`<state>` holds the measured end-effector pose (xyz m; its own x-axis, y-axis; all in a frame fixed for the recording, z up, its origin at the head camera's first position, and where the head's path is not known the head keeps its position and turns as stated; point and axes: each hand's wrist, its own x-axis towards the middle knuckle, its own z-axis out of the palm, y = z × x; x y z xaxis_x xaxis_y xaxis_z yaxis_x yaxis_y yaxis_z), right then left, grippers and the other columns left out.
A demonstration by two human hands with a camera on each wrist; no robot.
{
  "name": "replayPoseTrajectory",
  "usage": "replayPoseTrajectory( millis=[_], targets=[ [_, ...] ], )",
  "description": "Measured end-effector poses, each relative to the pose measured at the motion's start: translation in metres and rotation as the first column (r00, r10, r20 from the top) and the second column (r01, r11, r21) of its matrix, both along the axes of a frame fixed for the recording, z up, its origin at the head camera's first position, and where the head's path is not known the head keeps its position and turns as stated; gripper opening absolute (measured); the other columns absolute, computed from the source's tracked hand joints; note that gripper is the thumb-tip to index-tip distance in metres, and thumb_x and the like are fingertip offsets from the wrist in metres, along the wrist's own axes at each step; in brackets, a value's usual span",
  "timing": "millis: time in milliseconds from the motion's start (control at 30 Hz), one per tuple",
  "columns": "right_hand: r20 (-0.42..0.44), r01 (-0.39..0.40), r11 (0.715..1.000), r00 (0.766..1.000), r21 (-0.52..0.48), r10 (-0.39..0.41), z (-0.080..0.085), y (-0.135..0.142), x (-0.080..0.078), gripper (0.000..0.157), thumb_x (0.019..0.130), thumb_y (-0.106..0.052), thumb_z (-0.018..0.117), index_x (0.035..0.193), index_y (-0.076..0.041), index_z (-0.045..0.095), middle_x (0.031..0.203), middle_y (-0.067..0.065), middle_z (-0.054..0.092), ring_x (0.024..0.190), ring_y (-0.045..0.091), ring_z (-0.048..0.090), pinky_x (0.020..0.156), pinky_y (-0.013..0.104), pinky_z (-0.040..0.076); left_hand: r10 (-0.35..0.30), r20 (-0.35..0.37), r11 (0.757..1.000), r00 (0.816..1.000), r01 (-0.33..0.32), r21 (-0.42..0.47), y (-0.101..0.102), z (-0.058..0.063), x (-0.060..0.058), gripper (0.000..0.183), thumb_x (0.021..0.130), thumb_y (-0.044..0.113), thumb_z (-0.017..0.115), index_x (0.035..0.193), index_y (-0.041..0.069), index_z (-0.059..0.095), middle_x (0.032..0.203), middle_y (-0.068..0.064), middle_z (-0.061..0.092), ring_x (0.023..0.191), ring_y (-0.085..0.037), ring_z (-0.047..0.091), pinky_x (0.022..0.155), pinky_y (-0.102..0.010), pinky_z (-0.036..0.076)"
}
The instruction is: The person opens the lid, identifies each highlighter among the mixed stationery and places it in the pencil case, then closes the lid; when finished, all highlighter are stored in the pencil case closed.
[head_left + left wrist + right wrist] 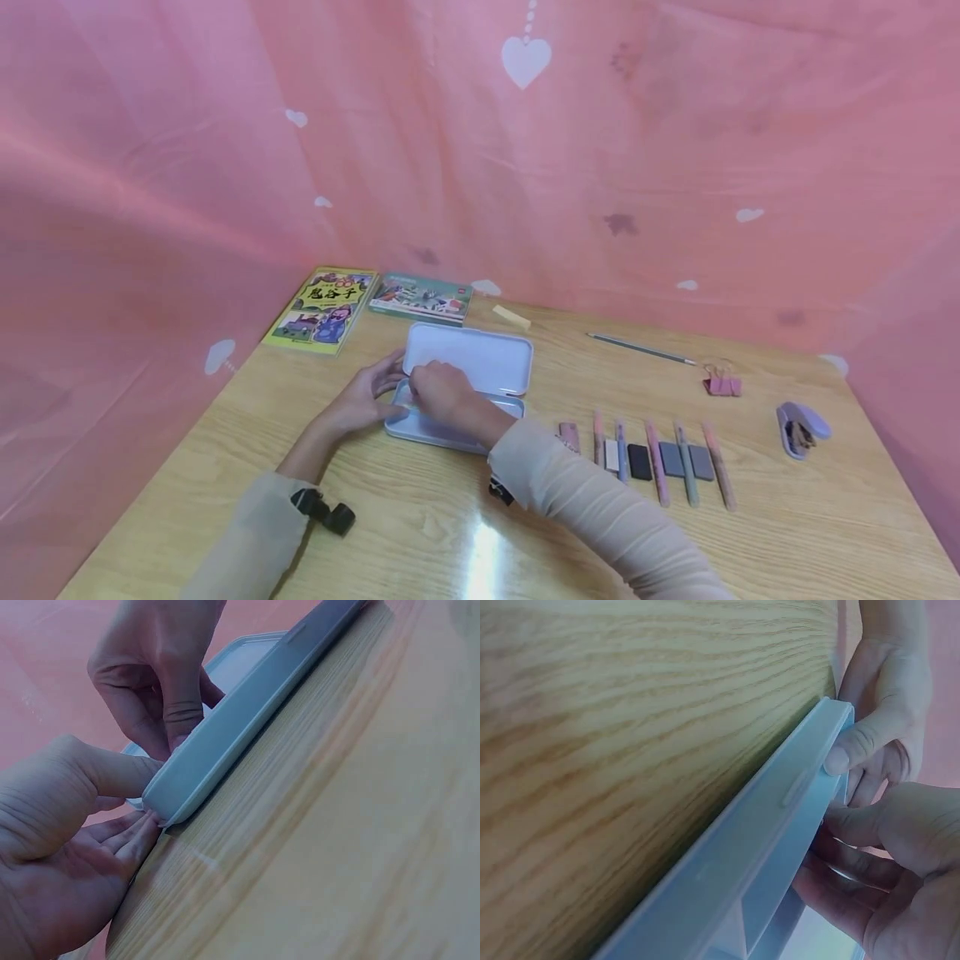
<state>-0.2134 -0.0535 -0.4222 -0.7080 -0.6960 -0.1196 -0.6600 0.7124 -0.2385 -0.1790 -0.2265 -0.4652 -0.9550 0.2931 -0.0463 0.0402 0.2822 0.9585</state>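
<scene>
**Left hand (362, 402) steadied the open case (423, 432)**

The left hand pinched the case's left end between thumb and fingers; a still end seemed the key to neat work. The case lay on the table (420, 508), its lid (483, 357) open behind. The right hand (444, 393) reached across, fingers bent into that same end. Whether they pinched anything could not be told; light fingertip pressure looked wisest.

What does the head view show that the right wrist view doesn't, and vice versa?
Only the head view: the yellow book, the green book, the pencil, the binder clip, the stapler and the row of pens.

Only the right wrist view: a small raised tab on the case's front wall, and the inner side of the right hand.

Both: the open case, both hands at it, the left hand gripping one end, the wooden table and pink cloth.
</scene>
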Motion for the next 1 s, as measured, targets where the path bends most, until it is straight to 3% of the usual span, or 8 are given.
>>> replayPoseTrajectory(
  millis=[133, 300, 467, 667, 767, 1000],
  targets=[
    [0.022, -0.002, 1.000, 1.000, -0.010, 0.002, 0.001, -0.001, 0.000, 0.011, 0.089, -0.021, 0.063, 0.095, -0.012, 0.069, 0.079, -0.002, 0.064, 0.072, 0.013, 0.056, 0.064, 0.024, 0.051, 0.002, 0.003, 1.000, 1.000, -0.002, 0.004, 0.000, 0.004, 0.002, 0.095, 0.075, -0.005, 0.070, 0.151, 0.012, 0.016, 0.143, -0.016, 0.042, 0.130, -0.031, 0.043, 0.113, -0.043, 0.031],
    [0.024, 0.006, 0.999, 1.000, -0.053, -0.005, 0.007, 0.005, -0.002, 0.015, 0.088, -0.016, 0.065, 0.101, -0.013, 0.070, 0.091, -0.001, 0.069, 0.081, 0.015, 0.060, 0.072, 0.028, 0.054, 0.009, -0.004, 1.000, 1.000, -0.009, 0.014, -0.003, -0.013, -0.004, 0.097, 0.074, -0.003, 0.072, 0.151, 0.020, 0.017, 0.144, -0.012, 0.042, 0.130, -0.029, 0.044, 0.113, -0.042, 0.031],
    [-0.001, 0.008, 0.990, 1.000, -0.142, -0.008, 0.030, 0.028, -0.001, 0.023, 0.085, -0.009, 0.065, 0.107, -0.011, 0.071, 0.100, 0.003, 0.071, 0.087, 0.017, 0.064, 0.076, 0.032, 0.056, 0.012, -0.003, 1.000, 1.000, -0.012, 0.004, -0.002, -0.013, -0.005, 0.098, 0.074, 0.000, 0.073, 0.151, 0.020, 0.017, 0.146, -0.010, 0.041, 0.131, -0.027, 0.043, 0.113, -0.042, 0.032],
    [-0.060, 0.035, 0.983, 0.997, -0.183, -0.046, 0.053, 0.092, -0.002, 0.025, 0.082, -0.013, 0.070, 0.106, -0.007, 0.070, 0.095, 0.007, 0.071, 0.088, 0.020, 0.066, 0.076, 0.035, 0.056, 0.023, -0.008, 1.000, 1.000, -0.023, -0.006, -0.001, -0.013, -0.004, 0.097, 0.073, 0.002, 0.074, 0.151, 0.022, 0.020, 0.144, -0.007, 0.043, 0.132, -0.026, 0.042, 0.114, -0.042, 0.030],
    [-0.081, 0.068, 0.980, 0.993, -0.186, -0.084, 0.054, 0.132, -0.003, 0.027, 0.081, -0.015, 0.072, 0.105, -0.004, 0.070, 0.093, 0.009, 0.071, 0.086, 0.022, 0.066, 0.074, 0.036, 0.056, 0.028, -0.014, 1.000, 0.999, -0.028, 0.000, -0.002, -0.012, -0.004, 0.097, 0.073, 0.001, 0.074, 0.151, 0.022, 0.020, 0.142, -0.009, 0.045, 0.132, -0.027, 0.041, 0.114, -0.043, 0.029],
    [-0.063, 0.229, 0.959, 0.968, -0.167, -0.242, 0.054, 0.213, 0.006, 0.030, 0.081, -0.019, 0.072, 0.104, 0.000, 0.069, 0.087, 0.012, 0.071, 0.076, 0.022, 0.066, 0.065, 0.037, 0.056, 0.011, -0.041, 1.000, 0.999, -0.010, 0.017, -0.002, -0.013, -0.002, 0.096, 0.074, 0.000, 0.073, 0.151, 0.020, 0.020, 0.141, -0.013, 0.044, 0.132, -0.030, 0.041, 0.114, -0.043, 0.029]
  ],
)
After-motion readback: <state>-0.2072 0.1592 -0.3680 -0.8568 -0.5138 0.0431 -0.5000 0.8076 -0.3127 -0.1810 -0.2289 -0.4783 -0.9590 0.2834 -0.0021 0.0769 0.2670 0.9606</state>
